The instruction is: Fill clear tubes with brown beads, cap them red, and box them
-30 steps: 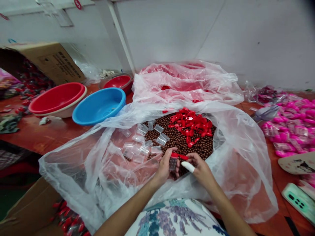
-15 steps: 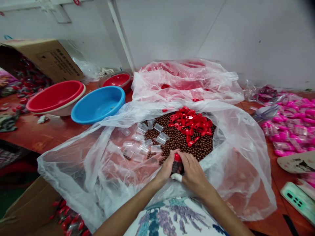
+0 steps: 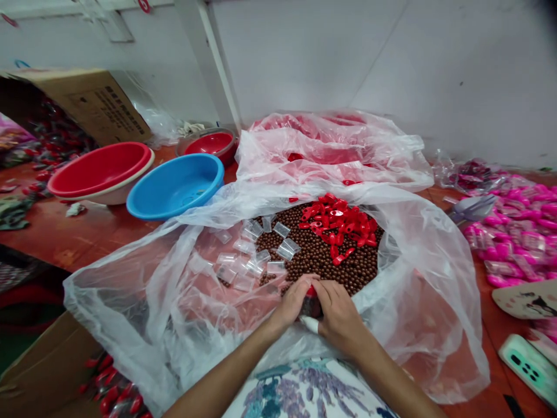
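Observation:
My left hand (image 3: 292,303) and my right hand (image 3: 338,313) close from both sides round a small clear container with a red top (image 3: 311,297), dark inside. A white wrap covers a digit of my right hand. Just beyond my fingers, brown beads (image 3: 322,255) lie in an open clear plastic bag (image 3: 418,290). Red caps (image 3: 343,223) are heaped on the beads at the far side. Clear empty containers (image 3: 243,264) lie scattered to the left.
A blue basin (image 3: 176,188) and a red basin (image 3: 100,168) stand at the left, near a cardboard box (image 3: 104,107). Another bag with red pieces (image 3: 331,145) lies behind. Pink containers (image 3: 522,232) and a phone (image 3: 528,366) are at the right.
Both hands, still round the red-topped container, have moved slightly lower in the view. The fingers have closed further over its top. The camera view has shifted a little.

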The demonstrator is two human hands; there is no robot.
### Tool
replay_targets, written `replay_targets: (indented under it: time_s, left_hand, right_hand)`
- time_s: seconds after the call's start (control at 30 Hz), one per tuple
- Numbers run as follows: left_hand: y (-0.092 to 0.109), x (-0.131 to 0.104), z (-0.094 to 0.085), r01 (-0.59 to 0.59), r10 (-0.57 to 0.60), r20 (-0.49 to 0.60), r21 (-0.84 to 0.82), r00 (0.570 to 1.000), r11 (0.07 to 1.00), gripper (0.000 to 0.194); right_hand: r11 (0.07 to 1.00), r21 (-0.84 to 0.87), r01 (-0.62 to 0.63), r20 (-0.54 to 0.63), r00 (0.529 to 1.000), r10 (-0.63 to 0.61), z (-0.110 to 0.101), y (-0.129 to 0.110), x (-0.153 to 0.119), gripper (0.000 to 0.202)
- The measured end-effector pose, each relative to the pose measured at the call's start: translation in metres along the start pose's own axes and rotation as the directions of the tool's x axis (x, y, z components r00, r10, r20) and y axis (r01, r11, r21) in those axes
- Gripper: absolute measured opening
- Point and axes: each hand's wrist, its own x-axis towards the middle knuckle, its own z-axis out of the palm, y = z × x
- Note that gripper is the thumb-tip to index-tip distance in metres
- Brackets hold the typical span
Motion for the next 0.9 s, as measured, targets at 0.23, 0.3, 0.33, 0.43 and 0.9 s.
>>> replay_targets:
  time_s: [0.23,0.3,0.33,0.43,0.9]
  left_hand:
    - [0.028,0.034,-0.058,-0.169,0.266,-0.040,0.680,0.963,0.713,0.029]
    - [0.028,0.053,-0.071,-0.203,0.320,0.010,0.792,0.947,0.575,0.027]
    - [0.026,0.062,-0.075,-0.237,0.329,0.066,0.824,0.942,0.514,0.028]
    - [0.020,0.084,-0.082,-0.350,0.291,0.248,0.856,0.924,0.381,0.033]
    - [0.028,0.056,-0.059,-0.195,0.080,0.204,0.639,0.976,0.744,0.026]
  right_hand:
    - [0.998,0.060,-0.029,0.238,0.971,0.014,-0.016,0.013,0.000,0.040]
    - [0.997,0.020,-0.078,0.143,0.987,0.074,-0.019,0.034,0.007,0.036]
    - [0.993,-0.018,-0.113,0.072,0.991,0.114,-0.021,0.046,0.012,0.044]
    - [0.968,-0.116,-0.221,-0.095,0.973,0.211,-0.030,0.081,0.024,0.061]
    - [0.948,-0.083,-0.308,-0.023,0.951,0.307,-0.042,0.105,0.022,0.030]
